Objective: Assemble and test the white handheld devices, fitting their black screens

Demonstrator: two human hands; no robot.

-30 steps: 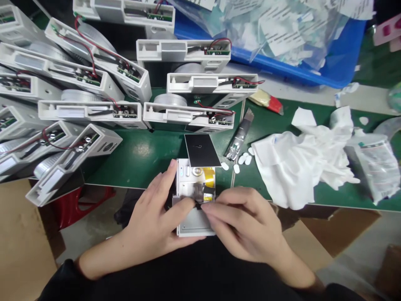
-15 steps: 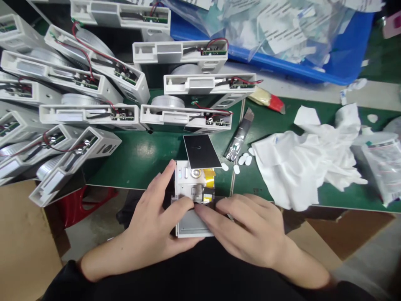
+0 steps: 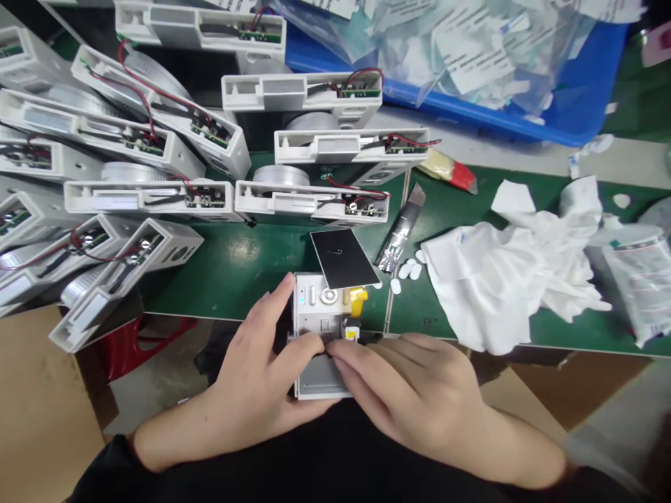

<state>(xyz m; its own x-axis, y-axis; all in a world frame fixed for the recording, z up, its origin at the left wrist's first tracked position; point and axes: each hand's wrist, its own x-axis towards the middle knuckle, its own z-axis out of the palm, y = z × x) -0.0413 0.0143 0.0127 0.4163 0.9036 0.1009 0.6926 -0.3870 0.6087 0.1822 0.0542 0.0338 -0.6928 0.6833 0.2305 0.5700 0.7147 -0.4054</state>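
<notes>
Device, lower centre of the frame, is clasped by left hand; right hand bunches against it, any hold hidden. Step: seemingly fine fingerwork; next move likely calls for steadiness.

a green bench carries open white housings, white cloth and a wrapped blade

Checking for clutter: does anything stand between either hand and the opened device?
Nothing visible: the left hand holds the opened device, the right hand touches it, and the black panel overlaps only its far end.
</notes>
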